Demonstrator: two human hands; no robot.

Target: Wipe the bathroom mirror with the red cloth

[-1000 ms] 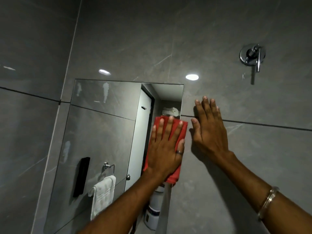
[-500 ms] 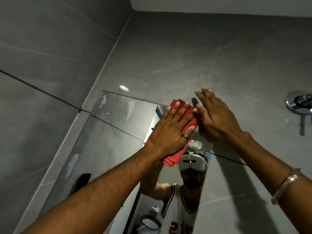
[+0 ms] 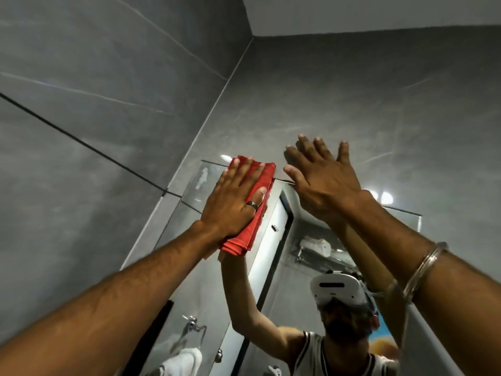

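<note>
The folded red cloth [image 3: 253, 210] lies flat against the top left part of the bathroom mirror [image 3: 287, 267], its upper end at the mirror's top edge. My left hand [image 3: 234, 198] presses flat on the cloth, fingers spread, a ring on one finger. My right hand [image 3: 322, 180] rests flat and empty, fingers apart, across the mirror's top edge and the grey wall above it. The mirror reflects both raised arms and a person wearing a white headset.
Grey tiled walls [image 3: 108, 104] meet in a corner just left of the mirror, with the ceiling [image 3: 379, 12] above. A metal bangle [image 3: 423, 270] sits on my right wrist. The reflection shows a door, a white towel on a rail and a wall rack.
The view has tilted upward and my left hand has slid the cloth up and left to the mirror's top edge. My right hand has moved up with it, staying flat on the wall.
</note>
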